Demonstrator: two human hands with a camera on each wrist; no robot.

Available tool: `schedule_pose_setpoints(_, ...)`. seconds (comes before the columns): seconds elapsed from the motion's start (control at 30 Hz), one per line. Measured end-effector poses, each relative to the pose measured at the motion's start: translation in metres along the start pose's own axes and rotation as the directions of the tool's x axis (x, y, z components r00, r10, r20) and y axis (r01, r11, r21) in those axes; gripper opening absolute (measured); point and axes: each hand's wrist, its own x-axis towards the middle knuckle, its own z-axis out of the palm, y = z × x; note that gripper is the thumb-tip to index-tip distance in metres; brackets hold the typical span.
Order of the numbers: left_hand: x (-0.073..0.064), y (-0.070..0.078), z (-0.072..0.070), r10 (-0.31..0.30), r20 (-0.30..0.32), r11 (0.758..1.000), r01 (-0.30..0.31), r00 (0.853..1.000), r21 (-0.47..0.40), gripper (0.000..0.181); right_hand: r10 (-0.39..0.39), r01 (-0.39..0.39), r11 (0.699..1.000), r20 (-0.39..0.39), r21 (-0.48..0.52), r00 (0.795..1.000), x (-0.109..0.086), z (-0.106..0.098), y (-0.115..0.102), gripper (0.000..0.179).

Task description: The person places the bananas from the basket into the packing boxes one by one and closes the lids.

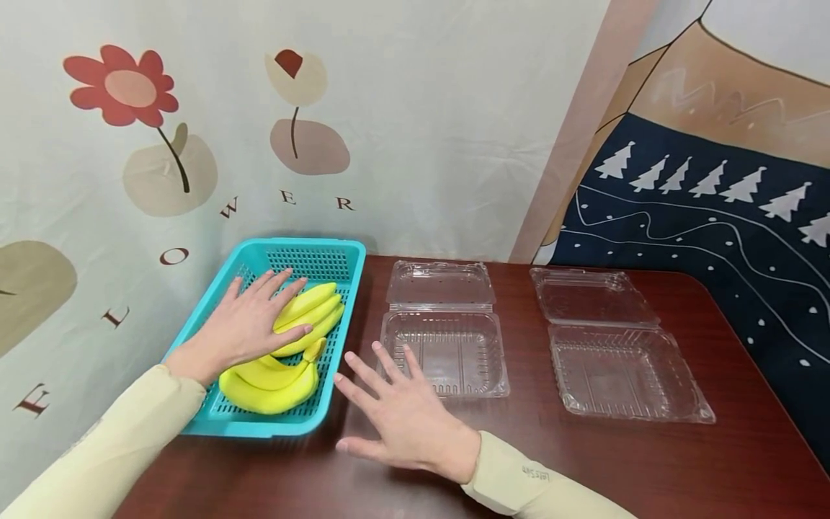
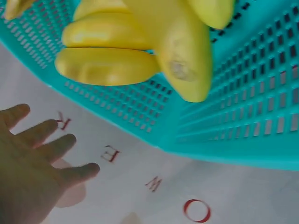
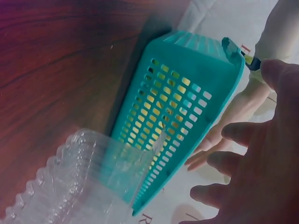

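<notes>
A turquoise basket [image 1: 357, 310] holds yellow bananas: one bunch [image 1: 310, 317] lies toward the back, and another bunch [image 1: 279, 396] sits nearer the front. My left hand [image 1: 249, 321] is over the basket with its fingers spread, gripping nothing; the left wrist view shows it apart from the bananas [image 2: 107, 67]. Between the basket and a clear plastic clamshell box [image 1: 447, 353], my right hand [image 1: 408, 425] hovers above the table, fingers splayed and holding nothing. That box stands with its lid folded back. Part of the front bunch is hidden by my left hand.
A second clear clamshell box [image 1: 622, 375], lid also folded back, stands farther right on the dark red-brown table [image 1: 532, 461]. Behind the table hangs a pale cloth [image 1: 441, 158] printed with flowers, and a dark blue cloth [image 1: 687, 209] with white trees is at the right.
</notes>
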Motion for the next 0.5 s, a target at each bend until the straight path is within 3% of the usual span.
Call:
schedule_pose_setpoints(0.33, 0.004, -0.018, 0.015, 0.027, 0.135, 0.997, -0.016, 0.990, -0.078, 0.087, -0.027, 0.027, 1.000, -0.004, -0.007, 1.000, 0.006, 0.007, -0.011, 0.080)
schedule_pose_setpoints(0.5, 0.006, -0.019, 0.021, 0.056, 0.161, 0.995, -0.042, 0.985, -0.090, 0.089, -0.036, 0.035, 0.999, -0.008, -0.028, 0.999, 0.008, 0.008, -0.015, 0.081)
